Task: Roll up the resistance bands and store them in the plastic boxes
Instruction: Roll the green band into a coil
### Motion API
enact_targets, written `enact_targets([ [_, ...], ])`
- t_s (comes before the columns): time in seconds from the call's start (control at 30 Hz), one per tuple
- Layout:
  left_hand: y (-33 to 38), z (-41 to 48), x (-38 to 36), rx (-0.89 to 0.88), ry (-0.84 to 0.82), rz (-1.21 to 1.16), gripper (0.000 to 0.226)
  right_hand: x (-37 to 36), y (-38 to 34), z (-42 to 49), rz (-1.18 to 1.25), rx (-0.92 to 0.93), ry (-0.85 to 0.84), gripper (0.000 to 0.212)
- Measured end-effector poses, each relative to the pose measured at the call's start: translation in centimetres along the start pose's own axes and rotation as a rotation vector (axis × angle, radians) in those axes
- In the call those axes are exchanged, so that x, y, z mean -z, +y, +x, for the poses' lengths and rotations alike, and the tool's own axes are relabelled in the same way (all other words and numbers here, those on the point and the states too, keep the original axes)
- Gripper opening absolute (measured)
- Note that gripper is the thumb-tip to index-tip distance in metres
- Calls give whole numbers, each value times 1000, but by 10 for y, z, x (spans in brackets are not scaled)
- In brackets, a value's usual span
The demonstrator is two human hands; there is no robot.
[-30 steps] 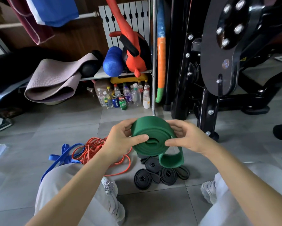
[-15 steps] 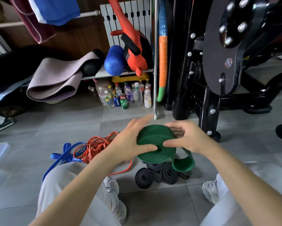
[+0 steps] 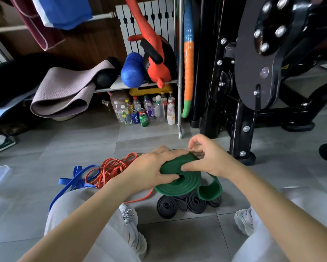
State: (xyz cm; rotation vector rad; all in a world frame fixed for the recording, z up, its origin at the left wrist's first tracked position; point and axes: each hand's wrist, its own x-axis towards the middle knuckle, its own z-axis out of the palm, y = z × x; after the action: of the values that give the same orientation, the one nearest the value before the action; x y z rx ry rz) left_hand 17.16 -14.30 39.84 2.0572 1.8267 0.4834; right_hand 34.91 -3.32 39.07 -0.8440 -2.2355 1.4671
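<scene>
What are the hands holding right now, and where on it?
Green band: left hand grips the coil's left side, thumb near its centre; right hand pinches the coil's top edge.

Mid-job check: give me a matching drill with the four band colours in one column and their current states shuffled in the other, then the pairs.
Things:
1. green band
2. black bands
3. orange band
4. blue band

States:
A. loose tangle on the floor
B. rolled coils lying on the floor
C. unrolled strap, farthest left on the floor
D. mostly rolled, tail loose, gripped by left hand and right hand

Pairs: 1-D, 2-B, 3-A, 4-C
</scene>
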Motion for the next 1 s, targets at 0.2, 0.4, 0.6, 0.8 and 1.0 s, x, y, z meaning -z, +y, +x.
enact_targets([
  [0.2, -13, -12, -11, 122, 255, -373, 63, 5, 8, -12, -96, 7, 71, 40],
  [0.4, -12, -14, -10, 193, 427, -681, 57, -4, 10, -18, -213, 42, 149, 59],
  [0.6, -5, -13, -2, 167, 518, -793, 53, -14, -1, -15, -83, 35, 155, 63],
  [0.8, -3, -8, -2, 152, 547, -775, 53, -20, -13, -11, -61, -4, 226, 51],
  [1.0, 1, 3, -4, 180, 534, -746, 55, -22, -24, -7, -116, -71, 322, 48],
])
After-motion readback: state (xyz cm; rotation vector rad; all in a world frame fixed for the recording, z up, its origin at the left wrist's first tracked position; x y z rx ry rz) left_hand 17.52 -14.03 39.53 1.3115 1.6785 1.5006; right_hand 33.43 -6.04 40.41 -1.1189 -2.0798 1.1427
